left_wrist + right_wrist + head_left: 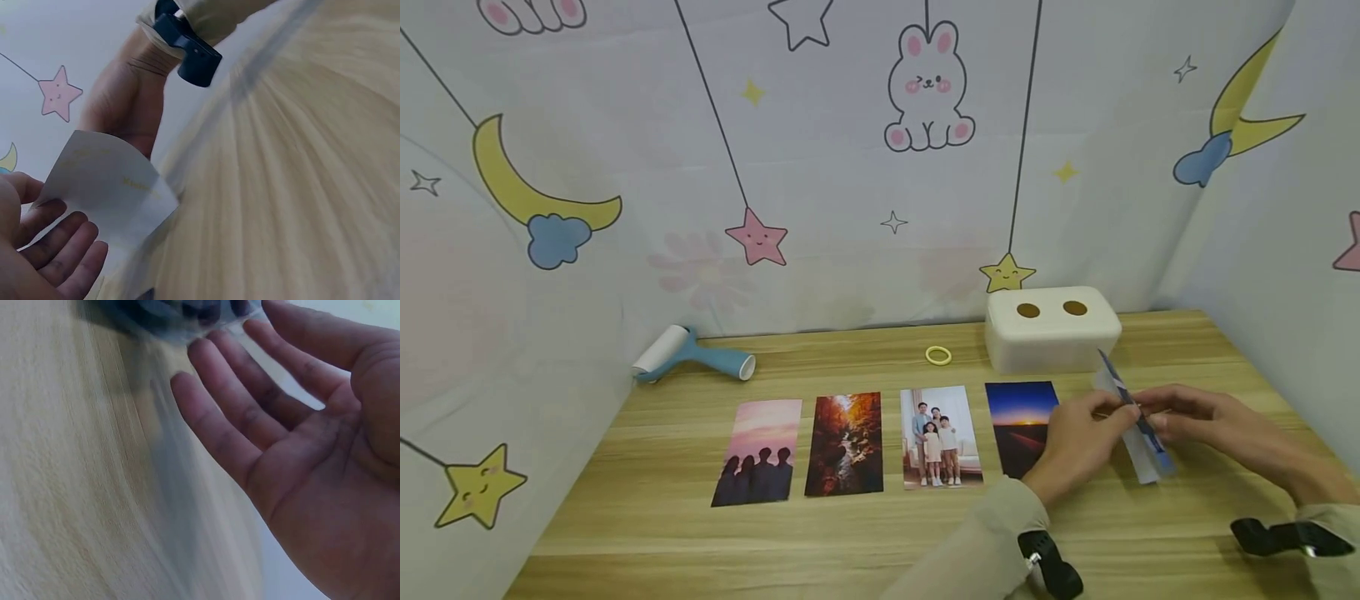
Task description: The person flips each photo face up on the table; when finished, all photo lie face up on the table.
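We're looking at a small curtained-off booth, homely and child-themed, not a workshop or kitchen. A pale fabric backdrop (820,167) wraps three sides, printed with a cartoon bunny (929,87), crescent moons (527,187) and smiling stars (757,237). Beneath it sits a light wood-grain surface (865,533) carrying domestic bits: a lint roller (688,354), a white tissue box (1051,329), a yellow hair tie (938,356) and a row of printed photos (887,442).

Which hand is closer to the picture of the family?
The left hand. It is just right of the sunset photo, one photo away from the family photo. The right hand is farther right, beyond the photo both hands hold.
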### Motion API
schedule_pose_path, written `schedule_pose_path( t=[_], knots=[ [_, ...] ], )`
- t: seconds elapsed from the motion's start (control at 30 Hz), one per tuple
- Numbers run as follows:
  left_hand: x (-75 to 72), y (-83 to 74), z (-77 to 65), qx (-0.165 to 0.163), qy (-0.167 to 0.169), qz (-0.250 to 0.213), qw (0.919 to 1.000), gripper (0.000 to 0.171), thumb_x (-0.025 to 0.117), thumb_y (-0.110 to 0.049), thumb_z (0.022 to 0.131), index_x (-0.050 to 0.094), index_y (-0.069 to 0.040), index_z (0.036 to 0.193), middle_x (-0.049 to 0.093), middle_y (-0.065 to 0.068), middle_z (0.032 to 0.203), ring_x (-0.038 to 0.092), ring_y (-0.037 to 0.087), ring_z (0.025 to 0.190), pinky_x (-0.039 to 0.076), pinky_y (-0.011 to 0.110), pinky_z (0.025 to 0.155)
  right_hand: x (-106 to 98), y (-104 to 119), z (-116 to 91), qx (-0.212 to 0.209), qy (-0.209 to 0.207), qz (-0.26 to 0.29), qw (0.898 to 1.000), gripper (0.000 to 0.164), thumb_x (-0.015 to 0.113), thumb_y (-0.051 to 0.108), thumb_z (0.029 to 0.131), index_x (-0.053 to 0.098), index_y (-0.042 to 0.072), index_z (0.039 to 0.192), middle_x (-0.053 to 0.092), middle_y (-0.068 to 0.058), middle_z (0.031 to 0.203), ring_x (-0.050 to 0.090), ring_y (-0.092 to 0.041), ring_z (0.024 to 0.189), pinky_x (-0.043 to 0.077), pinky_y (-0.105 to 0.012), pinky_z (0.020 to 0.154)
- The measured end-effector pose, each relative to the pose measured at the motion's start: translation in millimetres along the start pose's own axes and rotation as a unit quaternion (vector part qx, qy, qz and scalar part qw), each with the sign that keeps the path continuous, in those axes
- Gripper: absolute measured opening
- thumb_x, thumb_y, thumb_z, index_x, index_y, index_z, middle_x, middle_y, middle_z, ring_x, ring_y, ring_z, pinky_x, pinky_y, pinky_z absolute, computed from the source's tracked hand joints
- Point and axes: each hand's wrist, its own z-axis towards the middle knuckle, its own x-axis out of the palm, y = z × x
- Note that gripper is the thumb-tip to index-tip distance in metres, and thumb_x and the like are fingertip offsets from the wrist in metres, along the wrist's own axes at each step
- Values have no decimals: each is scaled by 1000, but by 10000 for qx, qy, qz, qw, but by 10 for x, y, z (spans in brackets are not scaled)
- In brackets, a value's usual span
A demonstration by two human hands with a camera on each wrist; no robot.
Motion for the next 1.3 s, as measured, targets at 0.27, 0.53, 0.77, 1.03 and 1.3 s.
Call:
schedule_pose_path(
  t=[0.27,0.53,0.77,1.03,1.3],
  knots=[
    [-45,-110,-9,-524,-304,-975,9934,12,78,-21,97,83,-13,91,68,-17,71,65,3,65,48,18,59,4,17,-26,-197,-482,-210,9984,43,59,26,111,56,9,152,59,-13,146,67,-4,114,57,-27,88],
    [-81,-110,-40,-653,-179,-1894,9796,8,78,-15,98,83,-9,97,72,-9,75,71,9,66,63,34,67,3,-39,-15,-516,-715,167,9960,40,60,17,110,57,6,149,62,21,135,69,-4,112,60,-30,86],
    [-103,-65,-53,-530,-454,-2237,9722,12,82,-2,91,82,-11,99,74,-7,81,70,4,68,63,33,65,-7,-53,-6,-541,-1111,53,9923,39,63,15,109,58,2,145,63,25,128,67,1,107,58,-23,82],
    [-101,3,-45,-510,-852,-2454,9643,27,84,9,83,77,-13,95,71,-8,79,67,5,64,61,30,57,4,-84,10,-364,-1278,-168,9910,44,68,15,106,57,1,146,66,25,120,69,-1,99,57,-23,79],
    [-100,97,-26,-474,-1082,-2381,9640,36,83,14,81,71,-15,98,69,-5,81,65,6,59,57,25,52,23,-97,29,-606,-1428,-302,9874,38,72,12,103,63,0,139,68,21,117,66,1,99,51,-15,80]
  ],
)
